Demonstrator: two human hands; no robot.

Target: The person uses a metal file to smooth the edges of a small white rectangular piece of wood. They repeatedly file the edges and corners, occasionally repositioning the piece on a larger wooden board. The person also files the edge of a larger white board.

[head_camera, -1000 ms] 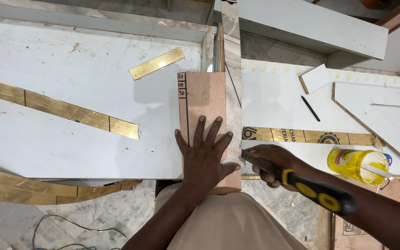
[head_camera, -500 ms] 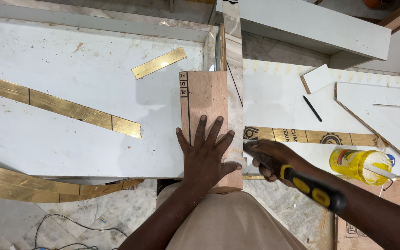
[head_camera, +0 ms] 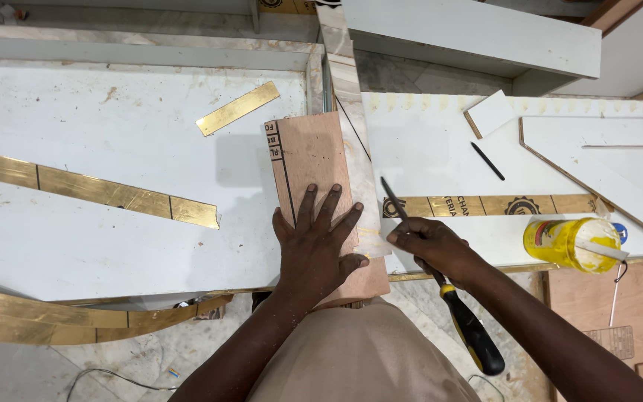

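Hands on plywood strip, tool in grip.
Left hand [head_camera: 320,249] flat, fingers spread, pressing the plywood board [head_camera: 314,167]; right hand [head_camera: 427,246] clenched around a yellow-black-handled tool [head_camera: 464,320], metal tip angled far-left.

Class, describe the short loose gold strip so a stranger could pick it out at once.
Start at the big white panel left of the plywood piece. The short gold strip lies alone near its top, slanted. Unlike the long gold band below, it is short and unjoined.

Plywood board [head_camera: 310,160]: we see it lying between two panels, left hand [head_camera: 318,249] flat on its near end.
Tool [head_camera: 440,286]: in right hand [head_camera: 429,246], just right of the board.
Glue bottle [head_camera: 571,244]: on its side, far right.
Short strip [head_camera: 237,109]: left of the board, farther back.
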